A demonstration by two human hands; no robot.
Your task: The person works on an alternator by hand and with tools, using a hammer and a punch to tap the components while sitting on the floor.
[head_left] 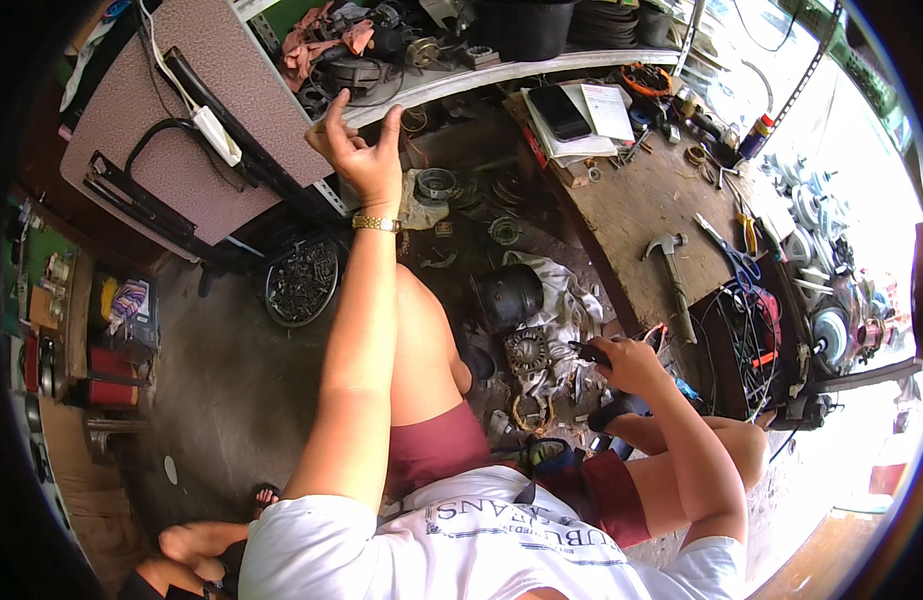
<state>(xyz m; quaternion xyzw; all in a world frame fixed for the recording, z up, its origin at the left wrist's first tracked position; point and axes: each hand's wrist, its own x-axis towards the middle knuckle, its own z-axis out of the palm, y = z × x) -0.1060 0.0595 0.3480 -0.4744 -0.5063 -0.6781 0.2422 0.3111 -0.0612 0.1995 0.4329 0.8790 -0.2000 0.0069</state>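
My left hand (364,165) is raised in front of the shelf, thumb and fingers apart, with nothing in it. A gold-coloured watch band circles that wrist. Lower down on the right, my right hand (633,368) is closed on a dark hand tool (590,353) whose exact kind I cannot make out. Its dark end points left, towards a round metal motor housing (528,352) on the floor. Behind the housing lies a black cylindrical part (511,297) beside a crumpled whitish cloth (563,292). A copper-coloured ring (531,412) sits nearer to me.
A wooden workbench (636,215) on the right bears a hammer (671,280), scissors (733,255) and a dark phone (559,110). A basin of small metal parts (301,282) stands left. Shelf (501,72) ahead; another person's knee (186,543) at lower left.
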